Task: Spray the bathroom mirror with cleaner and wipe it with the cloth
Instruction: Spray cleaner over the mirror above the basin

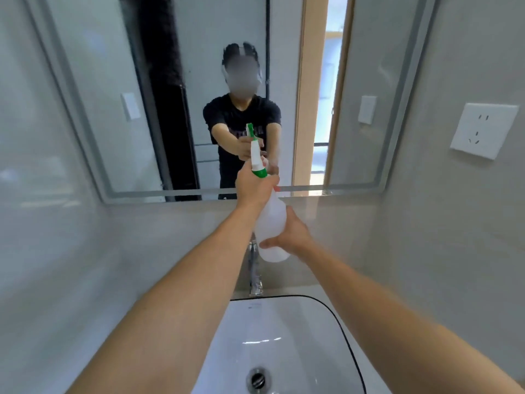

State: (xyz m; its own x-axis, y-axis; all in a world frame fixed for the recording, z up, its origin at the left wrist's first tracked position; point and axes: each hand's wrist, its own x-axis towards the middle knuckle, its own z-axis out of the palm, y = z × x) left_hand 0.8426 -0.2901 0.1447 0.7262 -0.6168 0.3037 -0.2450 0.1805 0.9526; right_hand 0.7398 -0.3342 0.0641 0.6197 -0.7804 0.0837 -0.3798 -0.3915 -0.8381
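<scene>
Translucent plastic bottle (271, 223), glossy basin (284, 322)

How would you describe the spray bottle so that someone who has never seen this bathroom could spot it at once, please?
Start at the wall mirror above the white sink. Just in front of its lower edge, over the faucet, both hands hold the spray bottle: left hand at the neck, right hand round the body. It alone is translucent white with a green collar and nozzle tip.
</scene>
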